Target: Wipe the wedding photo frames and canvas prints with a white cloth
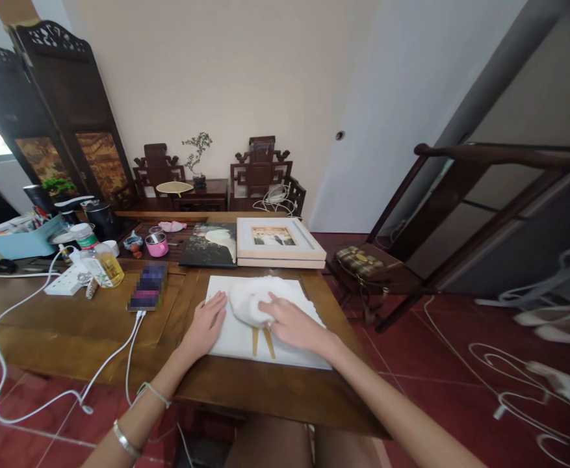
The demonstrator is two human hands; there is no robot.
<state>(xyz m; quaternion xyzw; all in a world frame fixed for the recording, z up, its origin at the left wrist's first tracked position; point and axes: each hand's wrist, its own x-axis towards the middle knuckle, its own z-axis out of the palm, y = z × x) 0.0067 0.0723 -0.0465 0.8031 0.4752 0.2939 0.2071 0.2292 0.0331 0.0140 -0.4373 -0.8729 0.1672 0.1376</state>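
A white canvas panel (pixel 285 354) lies flat on the wooden table (pixel 246 390) in front of me, with two thin gold stripes near its lower middle. My left hand (pixel 205 325) rests flat on the panel's left edge, fingers stretched out. My right hand (pixel 290 324) presses down on a crumpled white cloth (pixel 247 303) that sits on the panel, fingers curled over its right side. A white wrapping sheet with a wavy edge (pixel 309 302) shows beneath the panel.
Behind the panel lie a dark photo print (pixel 210 245) and a stacked white picture frame (pixel 279 242). To the left are a phone (pixel 148 286) on a white cable, a power strip (pixel 66 281), bottles, a pink cup (pixel 156 245). A chair (pixel 377 266) stands to the right.
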